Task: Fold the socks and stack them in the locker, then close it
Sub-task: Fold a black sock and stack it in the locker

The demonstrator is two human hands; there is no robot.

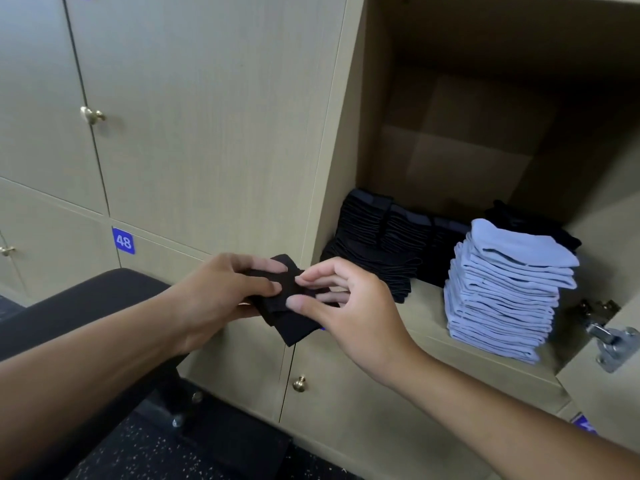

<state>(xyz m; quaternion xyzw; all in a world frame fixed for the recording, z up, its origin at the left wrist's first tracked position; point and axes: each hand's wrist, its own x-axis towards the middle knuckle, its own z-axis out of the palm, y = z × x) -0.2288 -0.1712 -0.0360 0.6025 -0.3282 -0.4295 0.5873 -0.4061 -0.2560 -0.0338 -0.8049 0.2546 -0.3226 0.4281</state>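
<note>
We are mid-fold on a black sock (289, 299), held in the air just outside the open locker (450, 150), so the folding step is in hand and stacking comes next.

At nine o'clock of the sock, our left hand (221, 296) grips it, fingers curled over its top face and the thumb apparently beneath, though that is mostly hidden. At three o'clock, our right hand (349, 306) pinches the sock's near edge: its fingertips (304, 280) rest on the cloth above and the thumb presses the lower corner, the other fingers loosely spread.

Further toward three o'clock, inside the locker, a leaning stack of black socks (377, 237) lies on the shelf, with a tall stack of light blue socks (505, 292) beside it.

We judge the next move calls for flattening the fold, then carrying the sock rightward onto the black stack without toppling it.
</note>
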